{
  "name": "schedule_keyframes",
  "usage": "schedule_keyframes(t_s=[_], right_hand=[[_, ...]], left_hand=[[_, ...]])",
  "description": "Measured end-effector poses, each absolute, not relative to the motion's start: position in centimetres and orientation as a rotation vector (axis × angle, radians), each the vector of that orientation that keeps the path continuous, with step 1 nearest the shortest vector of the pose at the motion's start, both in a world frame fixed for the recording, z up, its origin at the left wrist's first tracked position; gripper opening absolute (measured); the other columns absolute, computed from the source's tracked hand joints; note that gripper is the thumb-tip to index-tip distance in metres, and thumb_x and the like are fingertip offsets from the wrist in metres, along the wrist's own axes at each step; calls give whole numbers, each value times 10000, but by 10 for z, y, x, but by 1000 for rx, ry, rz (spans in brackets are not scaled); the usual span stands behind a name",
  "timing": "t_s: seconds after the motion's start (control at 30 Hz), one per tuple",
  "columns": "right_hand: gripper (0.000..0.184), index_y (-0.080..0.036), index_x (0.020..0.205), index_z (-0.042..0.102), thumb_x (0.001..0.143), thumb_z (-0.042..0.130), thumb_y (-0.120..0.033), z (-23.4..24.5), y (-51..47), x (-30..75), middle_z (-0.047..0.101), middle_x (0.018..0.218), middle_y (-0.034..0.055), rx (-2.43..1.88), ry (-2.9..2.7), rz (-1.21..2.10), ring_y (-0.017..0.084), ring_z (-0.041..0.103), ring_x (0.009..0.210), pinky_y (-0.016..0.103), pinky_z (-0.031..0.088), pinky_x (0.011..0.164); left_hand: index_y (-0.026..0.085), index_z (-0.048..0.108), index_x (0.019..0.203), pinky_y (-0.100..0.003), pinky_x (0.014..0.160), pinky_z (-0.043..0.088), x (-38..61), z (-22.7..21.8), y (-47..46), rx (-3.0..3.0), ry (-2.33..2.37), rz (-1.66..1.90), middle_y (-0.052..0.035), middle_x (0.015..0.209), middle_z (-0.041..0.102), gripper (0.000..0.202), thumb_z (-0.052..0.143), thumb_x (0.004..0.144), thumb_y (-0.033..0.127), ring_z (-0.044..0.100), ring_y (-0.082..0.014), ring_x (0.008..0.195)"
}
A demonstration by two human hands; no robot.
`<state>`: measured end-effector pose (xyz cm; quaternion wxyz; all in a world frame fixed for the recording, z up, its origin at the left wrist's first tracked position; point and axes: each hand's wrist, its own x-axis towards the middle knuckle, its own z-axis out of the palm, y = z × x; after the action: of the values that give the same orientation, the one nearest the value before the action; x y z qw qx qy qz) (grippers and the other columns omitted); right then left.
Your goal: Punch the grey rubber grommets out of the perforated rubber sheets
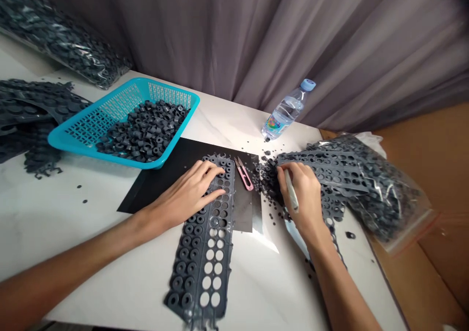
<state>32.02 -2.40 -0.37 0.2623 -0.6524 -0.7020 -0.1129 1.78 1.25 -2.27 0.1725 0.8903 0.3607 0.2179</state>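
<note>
A long grey rubber sheet (205, 253) full of ring-shaped parts and punched holes lies lengthwise in front of me, its far end on a black mat (164, 174). My left hand (190, 191) rests flat on the sheet's upper part, fingers stretched out. My right hand (302, 194) is closed round a thin white stick-like tool (291, 189) and sits on a pile of loose small grey rings and punched sheets (322, 169). Small pink snips (244, 173) lie on the mat between the hands.
A turquoise basket (91, 125) holds loose grey rings at the left. A water bottle (284, 111) lies near the curtain. Clear bags of rubber sheets (384, 194) lie at right and far left (54, 33). More grey sheets (25, 111) are stacked at left.
</note>
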Motion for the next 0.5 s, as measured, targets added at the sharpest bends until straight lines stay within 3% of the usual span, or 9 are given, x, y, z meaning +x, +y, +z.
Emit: schedule_keyframes(t_s=[0.2, 0.33, 0.5], right_hand=[[415, -210, 924, 661, 1140, 429, -477, -4, -24, 319, 680, 869, 115, -1788, -1891, -372, 287, 605, 822, 411, 460, 779], [409, -226, 916, 651, 1152, 384, -426, 1, -24, 323, 667, 854, 112, -1798, -1902, -419, 295, 592, 828, 428, 464, 801], [253, -218, 1077, 672, 1122, 470, -363, 2, -24, 320, 728, 1029, 128, -1733, -1834, -211, 296, 673, 919, 435, 513, 843]], left_hand=[[211, 597, 1291, -476, 1042, 542, 21, -15, 10, 2438, 1001, 572, -64, 1140, 638, 265, 477, 1136, 389, 644, -260, 1121], [219, 650, 1230, -412, 931, 591, 21, -14, 10, 2422, 1041, 570, -52, 1114, 610, 249, 492, 1130, 383, 685, -223, 1003], [212, 676, 1215, -423, 915, 611, 20, -17, 10, 2619, 1001, 546, -81, 1180, 622, 224, 551, 1108, 364, 657, -275, 1148]])
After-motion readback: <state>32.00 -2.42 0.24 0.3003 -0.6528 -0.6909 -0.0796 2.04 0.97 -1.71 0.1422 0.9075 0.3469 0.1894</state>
